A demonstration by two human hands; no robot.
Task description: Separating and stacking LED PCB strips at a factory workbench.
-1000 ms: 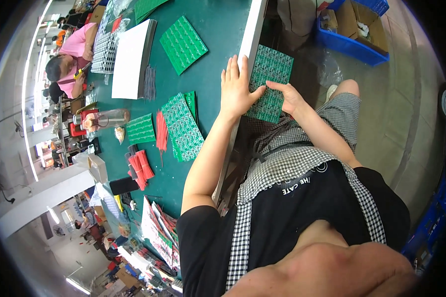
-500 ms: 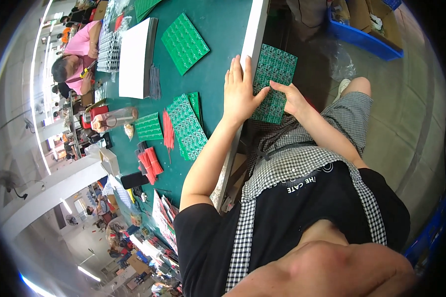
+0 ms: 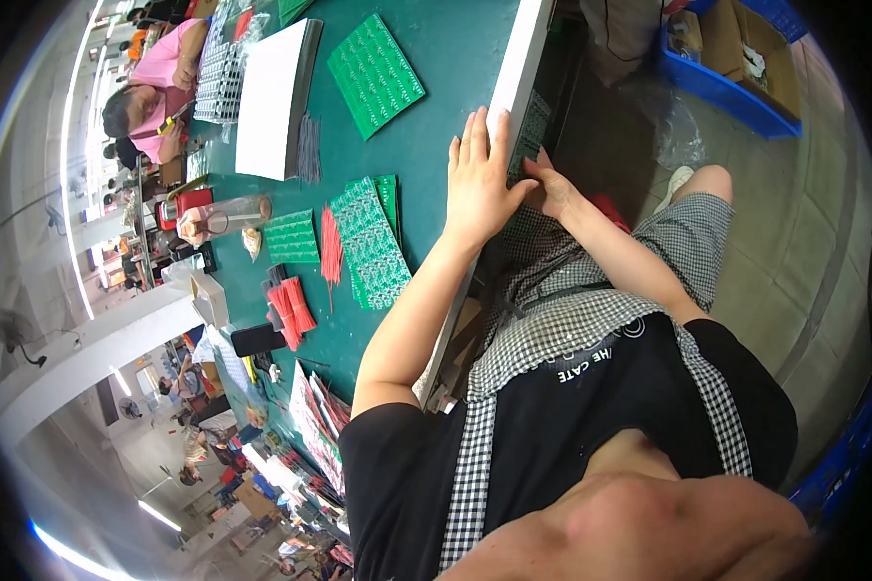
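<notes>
A green circuit board panel (image 3: 535,122) hangs steeply tilted at the white table edge (image 3: 516,63), seen nearly edge-on. My left hand (image 3: 482,184) lies flat along that edge with its fingers stretched out. Its thumb reaches across toward the panel. Beyond the edge, my right hand (image 3: 552,191) grips the panel's near part, thumb up; its other fingers are partly hidden. Left of my left forearm, more green board panels (image 3: 370,247) lie overlapped on the table, beside a bundle of red wires (image 3: 330,247).
Another green panel (image 3: 375,76) lies farther up the green table (image 3: 436,39), near a white stack (image 3: 273,102) and grey wires (image 3: 308,150). A phone (image 3: 259,339) and red bundles (image 3: 291,308) sit at left. A blue crate (image 3: 731,92) stands on the floor. A person (image 3: 160,92) sits across.
The panel has swung down from showing its broad face to nearly edge-on. My right hand has moved slightly left with it, while my left hand stays on the table edge.
</notes>
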